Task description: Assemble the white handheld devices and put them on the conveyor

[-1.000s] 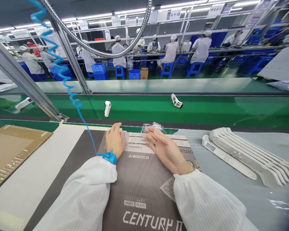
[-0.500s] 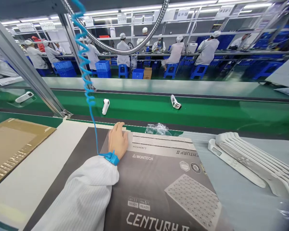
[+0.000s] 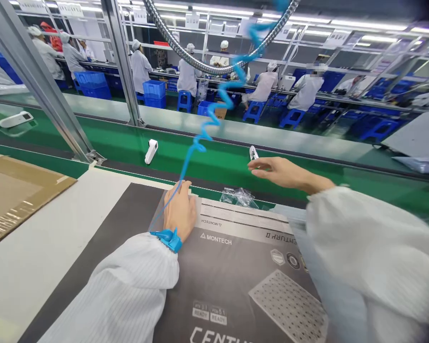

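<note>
My left hand [image 3: 180, 209], with a blue wrist strap [image 3: 168, 239], lies on the top left corner of a dark printed cardboard sheet [image 3: 236, 267], fingers pointing away from me. My right hand [image 3: 277, 172] reaches over the green conveyor belt [image 3: 207, 164]. Its fingers are beside a white device [image 3: 253, 152] and partly cover it; whether they touch it is unclear. The fingers are slightly bent and apart, with nothing seen between them. Another white device [image 3: 151, 151] lies on the belt to the left.
A coiled blue cord [image 3: 218, 107] runs up from the wrist strap. Crumpled clear plastic [image 3: 239, 196] lies at the sheet's far edge. A brown cardboard piece [image 3: 25, 190] is at the left. Metal posts [image 3: 123, 66] stand along the belt, with seated people beyond.
My right hand has come into view from the right, over the belt, covering the stacked white parts. The view has shifted and tilted. My left hand stays on the sheet.
</note>
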`<control>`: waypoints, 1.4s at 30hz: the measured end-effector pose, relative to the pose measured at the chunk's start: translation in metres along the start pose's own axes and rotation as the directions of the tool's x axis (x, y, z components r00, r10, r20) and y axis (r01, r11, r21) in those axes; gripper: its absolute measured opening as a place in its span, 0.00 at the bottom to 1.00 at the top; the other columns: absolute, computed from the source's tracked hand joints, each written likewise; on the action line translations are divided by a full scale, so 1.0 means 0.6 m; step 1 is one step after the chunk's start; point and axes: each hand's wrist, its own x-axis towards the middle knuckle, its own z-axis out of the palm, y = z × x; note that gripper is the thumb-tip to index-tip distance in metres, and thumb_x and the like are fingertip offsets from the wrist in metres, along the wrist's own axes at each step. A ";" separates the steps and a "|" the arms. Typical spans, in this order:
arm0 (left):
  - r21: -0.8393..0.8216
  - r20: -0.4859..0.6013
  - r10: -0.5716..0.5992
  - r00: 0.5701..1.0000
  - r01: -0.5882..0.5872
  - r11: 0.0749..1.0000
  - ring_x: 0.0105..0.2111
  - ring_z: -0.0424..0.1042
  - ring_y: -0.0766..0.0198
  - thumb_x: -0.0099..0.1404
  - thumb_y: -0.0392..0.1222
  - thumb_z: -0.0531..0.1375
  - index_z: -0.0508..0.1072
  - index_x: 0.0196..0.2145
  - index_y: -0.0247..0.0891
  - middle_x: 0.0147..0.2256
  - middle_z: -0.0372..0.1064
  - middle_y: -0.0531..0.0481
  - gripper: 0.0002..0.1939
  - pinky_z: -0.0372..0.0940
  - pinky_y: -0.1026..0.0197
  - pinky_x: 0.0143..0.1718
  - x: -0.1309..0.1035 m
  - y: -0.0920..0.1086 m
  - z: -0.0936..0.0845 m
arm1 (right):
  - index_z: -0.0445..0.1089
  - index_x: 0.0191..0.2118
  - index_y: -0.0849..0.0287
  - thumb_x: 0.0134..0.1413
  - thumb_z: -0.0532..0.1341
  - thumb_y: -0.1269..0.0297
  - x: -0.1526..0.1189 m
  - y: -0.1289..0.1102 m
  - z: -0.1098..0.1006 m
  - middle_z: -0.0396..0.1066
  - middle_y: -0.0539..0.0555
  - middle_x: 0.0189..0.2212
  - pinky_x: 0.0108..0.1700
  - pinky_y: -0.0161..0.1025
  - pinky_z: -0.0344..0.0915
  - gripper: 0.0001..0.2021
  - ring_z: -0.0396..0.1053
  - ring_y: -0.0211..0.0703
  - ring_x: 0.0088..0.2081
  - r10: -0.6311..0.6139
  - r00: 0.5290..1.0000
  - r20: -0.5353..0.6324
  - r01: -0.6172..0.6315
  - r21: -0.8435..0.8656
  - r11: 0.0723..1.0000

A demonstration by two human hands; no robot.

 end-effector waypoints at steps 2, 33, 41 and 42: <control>0.000 0.010 -0.007 1.000 0.007 1.000 0.56 0.65 0.45 0.65 0.33 0.53 0.67 0.53 0.31 0.56 0.65 0.35 0.18 0.61 0.42 0.57 0.000 0.002 -0.001 | 0.73 0.50 0.59 0.53 0.63 0.60 0.060 0.034 0.014 0.75 0.62 0.49 0.51 0.48 0.66 0.19 0.72 0.55 0.48 0.211 0.970 -0.117 -0.215 -0.022 0.976; -0.313 0.388 0.089 0.917 0.040 0.949 0.34 0.70 0.59 0.68 0.45 0.53 0.74 0.44 0.41 0.34 0.74 0.50 0.13 0.59 0.60 0.34 -0.022 0.066 -0.024 | 0.72 0.34 0.52 0.64 0.56 0.62 -0.181 -0.108 0.085 0.74 0.54 0.38 0.46 0.48 0.54 0.09 0.66 0.48 0.41 -0.272 0.846 -0.458 0.186 -0.224 0.957; -0.357 0.296 -0.205 0.933 0.307 0.882 0.26 0.67 0.62 0.68 0.48 0.53 0.71 0.32 0.39 0.25 0.69 0.52 0.13 0.58 0.62 0.30 0.000 0.038 -0.022 | 0.62 0.32 0.55 0.63 0.51 0.65 -0.139 -0.093 0.123 0.72 0.53 0.34 0.40 0.43 0.55 0.08 0.66 0.47 0.37 -0.073 0.963 -0.259 0.091 0.059 0.994; -0.400 0.306 -0.214 0.928 0.330 0.855 0.25 0.67 0.63 0.68 0.49 0.54 0.71 0.31 0.39 0.24 0.68 0.53 0.13 0.58 0.62 0.29 0.001 0.037 -0.024 | 0.62 0.31 0.55 0.62 0.52 0.65 -0.127 -0.086 0.130 0.71 0.54 0.33 0.39 0.43 0.55 0.08 0.65 0.48 0.37 0.008 0.972 -0.234 0.001 0.041 0.999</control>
